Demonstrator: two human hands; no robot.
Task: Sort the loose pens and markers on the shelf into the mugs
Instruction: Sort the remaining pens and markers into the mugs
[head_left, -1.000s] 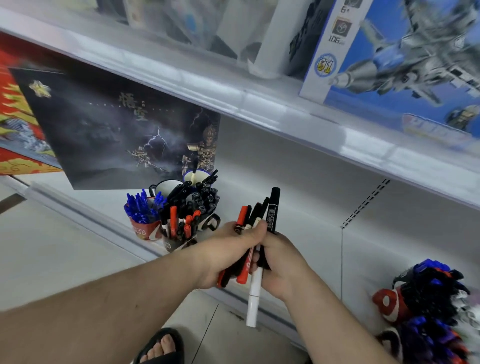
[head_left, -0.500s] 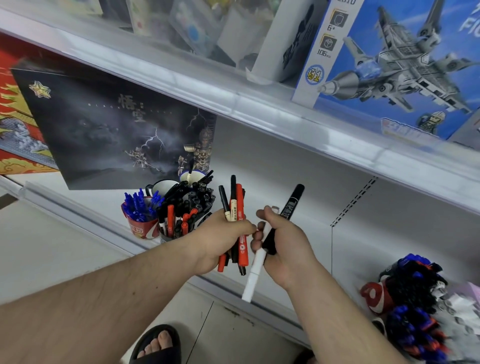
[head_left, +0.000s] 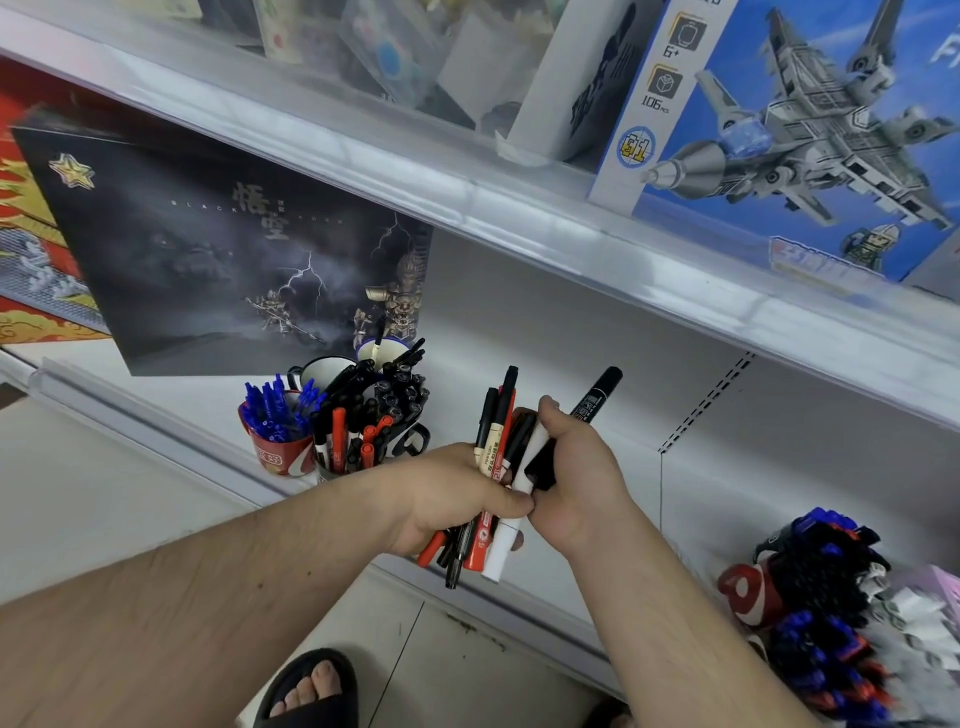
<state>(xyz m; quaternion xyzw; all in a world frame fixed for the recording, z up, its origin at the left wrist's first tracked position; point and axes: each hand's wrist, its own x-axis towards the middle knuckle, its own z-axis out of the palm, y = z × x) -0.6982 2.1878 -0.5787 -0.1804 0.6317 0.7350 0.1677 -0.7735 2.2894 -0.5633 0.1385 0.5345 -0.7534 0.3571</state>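
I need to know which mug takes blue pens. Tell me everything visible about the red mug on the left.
The red mug stands upright on the white shelf, leftmost in the cluster. It looks glossy, with white markings on its side. Blue-capped pens fill it, fanning out above the rim. Its right side sits against a neighbouring mug of black and red markers. Neither hand touches it.

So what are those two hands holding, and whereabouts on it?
The left hand grips a bundle of red, black and white pens around their middles. The right hand holds a black marker by its lower barrel.
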